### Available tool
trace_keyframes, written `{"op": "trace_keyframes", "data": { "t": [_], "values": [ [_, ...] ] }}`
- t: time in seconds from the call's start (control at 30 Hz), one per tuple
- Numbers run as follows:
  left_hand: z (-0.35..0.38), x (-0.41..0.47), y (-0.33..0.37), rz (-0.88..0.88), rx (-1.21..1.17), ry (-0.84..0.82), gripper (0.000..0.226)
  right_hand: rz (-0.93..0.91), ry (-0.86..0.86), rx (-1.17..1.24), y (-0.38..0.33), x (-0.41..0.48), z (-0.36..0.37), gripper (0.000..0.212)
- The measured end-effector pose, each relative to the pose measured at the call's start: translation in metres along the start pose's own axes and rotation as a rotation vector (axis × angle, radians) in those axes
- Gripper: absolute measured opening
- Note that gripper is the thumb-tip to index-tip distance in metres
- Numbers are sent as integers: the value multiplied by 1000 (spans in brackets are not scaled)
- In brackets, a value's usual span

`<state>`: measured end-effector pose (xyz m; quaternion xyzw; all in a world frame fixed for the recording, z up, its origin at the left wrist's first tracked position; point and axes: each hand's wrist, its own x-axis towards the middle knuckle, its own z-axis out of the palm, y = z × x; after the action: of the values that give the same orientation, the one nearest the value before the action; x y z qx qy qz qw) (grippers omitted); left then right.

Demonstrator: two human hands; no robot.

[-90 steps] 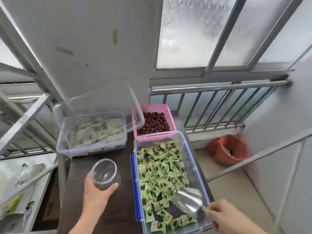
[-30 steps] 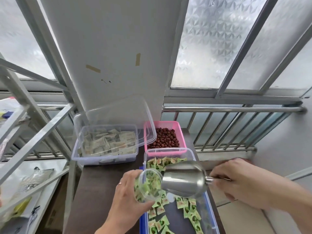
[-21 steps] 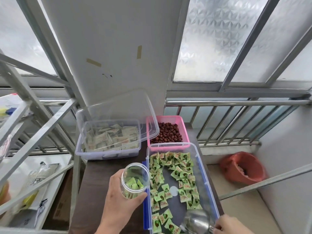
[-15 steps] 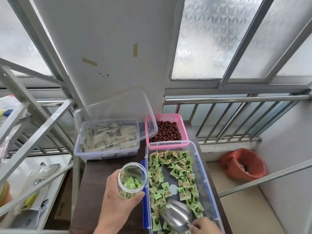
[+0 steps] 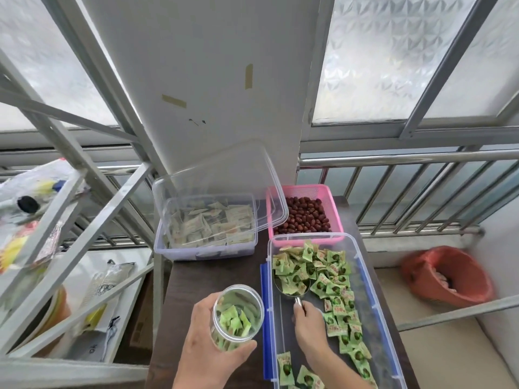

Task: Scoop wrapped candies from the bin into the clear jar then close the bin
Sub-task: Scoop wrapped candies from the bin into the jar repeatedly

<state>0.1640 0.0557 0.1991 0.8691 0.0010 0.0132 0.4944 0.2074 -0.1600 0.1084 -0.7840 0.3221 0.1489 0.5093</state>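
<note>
A clear bin [image 5: 365, 279] with blue side clips lies open on the dark table, holding green wrapped candies [image 5: 331, 276]. My right hand [image 5: 309, 327] is inside the bin, gripping the handle of a metal scoop [image 5: 292, 287] whose bowl is pushed into the candy pile at the bin's left side. My left hand [image 5: 207, 349] holds the clear jar [image 5: 238, 315] upright just left of the bin; green candies fill part of the jar. No lid for this bin can be picked out.
Behind stand a pink basket [image 5: 334, 217] of red dates and a second clear box [image 5: 205, 242] of pale packets with its lid [image 5: 224, 172] tipped up. A metal rack [image 5: 84, 220] stands left, a railing [image 5: 407, 192] behind, an orange bucket [image 5: 446, 276] on the floor right.
Since pouring candies into the jar a second ago, my right hand has brought the scoop back down and pushed it forward into the candies. My left hand still holds the jar.
</note>
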Motion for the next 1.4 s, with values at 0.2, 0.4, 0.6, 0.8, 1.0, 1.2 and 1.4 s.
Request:
{"op": "trace_keyframes", "data": {
  "t": [0.2, 0.4, 0.6, 0.8, 1.0, 1.2, 1.4],
  "values": [
    [1, 1, -1, 1, 17, -32, 101, -129, -78, -46, 34, -3, -23, 30],
    [7, 12, -1, 32, 30, -34, 97, -298, -130, -71, 43, -24, -68, 43],
    [17, 26, 2, 120, 65, -86, 95, -378, -237, -96, 22, -69, -155, 19],
    [30, 31, 21, 222, 150, -142, 88, -459, -315, -154, -50, -125, -228, 22],
    [45, 32, 36, 302, 179, -169, 88, -539, -304, -623, -107, -154, -233, 26],
    [50, 30, 45, 398, 206, -124, 84, -508, -273, -987, -140, -172, -248, 40],
    [47, 30, 43, 362, 202, -162, 88, -532, -239, -1158, -171, -177, -256, 46]
  ]
}}
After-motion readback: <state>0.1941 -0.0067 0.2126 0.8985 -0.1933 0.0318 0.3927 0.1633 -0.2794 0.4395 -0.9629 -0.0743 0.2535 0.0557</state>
